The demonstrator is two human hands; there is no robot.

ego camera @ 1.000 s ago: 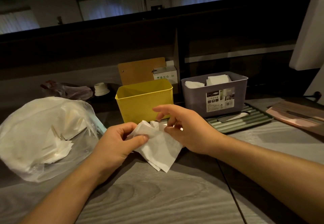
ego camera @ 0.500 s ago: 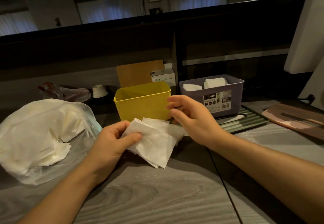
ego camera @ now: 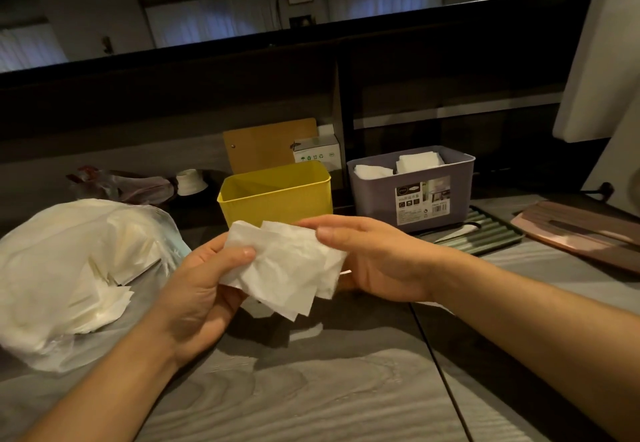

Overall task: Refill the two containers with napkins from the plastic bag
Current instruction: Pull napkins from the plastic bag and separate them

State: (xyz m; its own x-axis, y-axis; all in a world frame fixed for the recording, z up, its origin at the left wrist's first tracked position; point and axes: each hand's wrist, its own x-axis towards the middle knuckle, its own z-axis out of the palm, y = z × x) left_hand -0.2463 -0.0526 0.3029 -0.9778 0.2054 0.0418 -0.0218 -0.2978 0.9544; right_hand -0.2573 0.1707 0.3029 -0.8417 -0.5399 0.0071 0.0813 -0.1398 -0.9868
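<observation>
I have a loose sheaf of napkins (ego camera: 287, 268) held between both hands above the grey wood-grain table (ego camera: 311, 400). My left hand (ego camera: 204, 289) grips its left end, thumb pressed across the front of the paper and fingers curled behind. My right hand (ego camera: 374, 261) takes the right end, thumb on the top edge and fingers cupped behind and under it. The sheets are fanned and crumpled, too overlapped for me to count. Just behind the sheaf stand two containers, side by side and apart: the yellow container (ego camera: 277, 195), whose inside shows no napkins from here, and to its right the grey container (ego camera: 412, 188), which holds two white stacks showing above its rim and sits on the edge of a ribbed green tray (ego camera: 491, 233). To my left lies one plastic bag (ego camera: 76, 268), slumped on the table with more napkins spilling at its mouth, close to my left wrist. Behind the yellow container lean a brown board (ego camera: 266, 143) and a small white box (ego camera: 317, 152). Further left sit a crumpled dark bag (ego camera: 121, 185) and a small white cup (ego camera: 190, 182). At the right edge lies a pinkish board (ego camera: 581, 233). The table surface in front of my forearms is open, with a seam running down it on the right.
</observation>
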